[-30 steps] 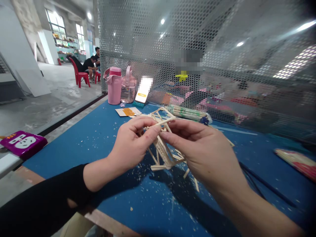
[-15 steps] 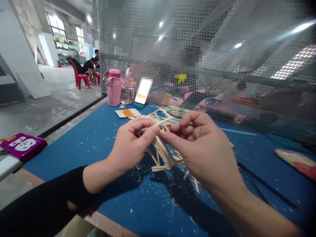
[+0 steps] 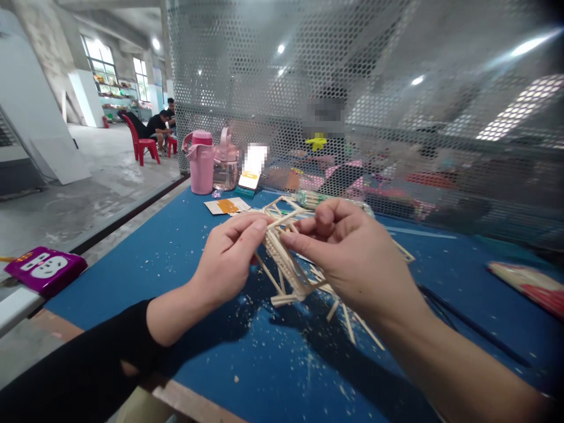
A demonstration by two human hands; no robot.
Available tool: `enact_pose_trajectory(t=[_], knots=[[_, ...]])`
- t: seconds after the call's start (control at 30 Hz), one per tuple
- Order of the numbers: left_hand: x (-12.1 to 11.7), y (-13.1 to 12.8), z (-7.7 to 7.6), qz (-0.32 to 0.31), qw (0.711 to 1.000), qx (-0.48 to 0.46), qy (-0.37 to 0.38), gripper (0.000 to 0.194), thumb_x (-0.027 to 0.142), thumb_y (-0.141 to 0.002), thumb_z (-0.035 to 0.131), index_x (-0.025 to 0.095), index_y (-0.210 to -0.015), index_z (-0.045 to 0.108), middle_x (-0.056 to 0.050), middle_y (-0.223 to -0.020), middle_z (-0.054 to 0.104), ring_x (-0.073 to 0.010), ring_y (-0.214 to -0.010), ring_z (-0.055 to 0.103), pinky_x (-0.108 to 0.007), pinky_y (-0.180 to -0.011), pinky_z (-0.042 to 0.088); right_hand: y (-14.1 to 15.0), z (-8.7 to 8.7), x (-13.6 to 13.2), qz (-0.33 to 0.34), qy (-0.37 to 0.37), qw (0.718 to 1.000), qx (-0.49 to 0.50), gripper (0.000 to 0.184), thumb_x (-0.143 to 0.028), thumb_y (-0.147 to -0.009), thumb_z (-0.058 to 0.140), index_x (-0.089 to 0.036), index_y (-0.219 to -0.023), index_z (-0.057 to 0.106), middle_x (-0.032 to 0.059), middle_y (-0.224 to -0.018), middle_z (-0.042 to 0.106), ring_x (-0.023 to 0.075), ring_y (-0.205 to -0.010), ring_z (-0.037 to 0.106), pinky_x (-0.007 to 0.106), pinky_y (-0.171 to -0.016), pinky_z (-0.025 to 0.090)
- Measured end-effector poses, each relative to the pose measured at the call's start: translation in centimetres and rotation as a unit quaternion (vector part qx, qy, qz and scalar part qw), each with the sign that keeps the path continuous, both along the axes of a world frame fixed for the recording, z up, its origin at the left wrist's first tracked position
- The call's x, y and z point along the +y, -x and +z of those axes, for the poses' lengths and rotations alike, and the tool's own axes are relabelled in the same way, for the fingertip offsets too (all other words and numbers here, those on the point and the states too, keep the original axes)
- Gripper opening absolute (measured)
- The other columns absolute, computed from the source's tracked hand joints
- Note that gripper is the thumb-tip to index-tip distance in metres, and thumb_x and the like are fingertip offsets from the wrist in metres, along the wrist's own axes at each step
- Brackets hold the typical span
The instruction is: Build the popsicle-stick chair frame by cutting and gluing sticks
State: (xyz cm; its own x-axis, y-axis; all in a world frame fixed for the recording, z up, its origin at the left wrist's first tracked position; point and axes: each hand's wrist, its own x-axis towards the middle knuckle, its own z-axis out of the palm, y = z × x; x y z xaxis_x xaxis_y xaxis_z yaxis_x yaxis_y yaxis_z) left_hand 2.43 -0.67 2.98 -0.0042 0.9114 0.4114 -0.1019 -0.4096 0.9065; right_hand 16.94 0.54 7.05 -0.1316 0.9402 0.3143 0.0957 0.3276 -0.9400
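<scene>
A model built of thin wooden sticks (image 3: 285, 265) is held between my hands above the blue table. My left hand (image 3: 231, 249) pinches its upper left part, thumb and fingers pressed together. From the right, my right hand (image 3: 352, 252) closes thumb and forefinger on the model's upper right side; the exact spot is partly hidden by the fingers. Loose wooden sticks (image 3: 348, 324) lie on the table below and beside my right hand. Behind the model rests a wrapped bundle of sticks (image 3: 311, 200).
Pale crumbs dot the blue table (image 3: 145, 282). Along the back stand a pink flask (image 3: 201, 167), a clear pink bottle (image 3: 225, 167) and a propped phone (image 3: 252, 170). A card (image 3: 227, 205) lies nearby. A purple power strip (image 3: 46, 270) is at left, a red-and-white packet (image 3: 529, 288) at right.
My left thumb and fingers have shifted slightly left along the model, so more of its top shows. My right hand has moved slightly left, keeping its pinch. The view has tilted a little.
</scene>
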Motion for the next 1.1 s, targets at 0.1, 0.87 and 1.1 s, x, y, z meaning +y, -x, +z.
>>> enact_pose_trajectory(t=[0.1,0.87,1.1], knots=[[0.1,0.0,0.1,0.011,1.0,0.015,-0.011,0.024,0.031,-0.085,0.051,0.015,-0.086,0.069,-0.006,-0.087,0.065,-0.0107,-0.064,0.051,-0.02,-0.049,0.041,-0.1,0.0,0.0,0.009,-0.002,1.0,-0.003,0.042,-0.019,-0.058,0.078,-0.022,-0.066,0.036,-0.0063,-0.063,0.056,0.0069,-0.059,0.056,0.02,-0.057,0.051],[1.3,1.7,0.6,-0.102,0.992,0.066,0.034,0.029,0.035,-0.086,0.055,0.022,-0.108,0.071,-0.003,-0.086,0.062,-0.0041,-0.049,0.041,-0.016,-0.04,0.037,0.2,-0.4,0.1,0.01,-0.041,0.999,0.02,0.041,-0.02,-0.061,0.077,-0.024,-0.067,0.037,-0.0048,-0.065,0.06,0.0108,-0.061,0.059,0.026,-0.059,0.053],[1.3,1.4,0.3,-0.112,0.993,0.023,0.038,0.027,0.035,-0.084,0.058,0.022,-0.104,0.072,-0.001,-0.074,0.059,-0.0061,-0.052,0.043,-0.016,-0.043,0.038,0.5,-0.5,0.1,0.011,-0.022,0.999,0.037,0.044,-0.021,-0.058,0.079,-0.024,-0.067,0.036,-0.0062,-0.062,0.06,0.0103,-0.059,0.059,0.026,-0.058,0.053]])
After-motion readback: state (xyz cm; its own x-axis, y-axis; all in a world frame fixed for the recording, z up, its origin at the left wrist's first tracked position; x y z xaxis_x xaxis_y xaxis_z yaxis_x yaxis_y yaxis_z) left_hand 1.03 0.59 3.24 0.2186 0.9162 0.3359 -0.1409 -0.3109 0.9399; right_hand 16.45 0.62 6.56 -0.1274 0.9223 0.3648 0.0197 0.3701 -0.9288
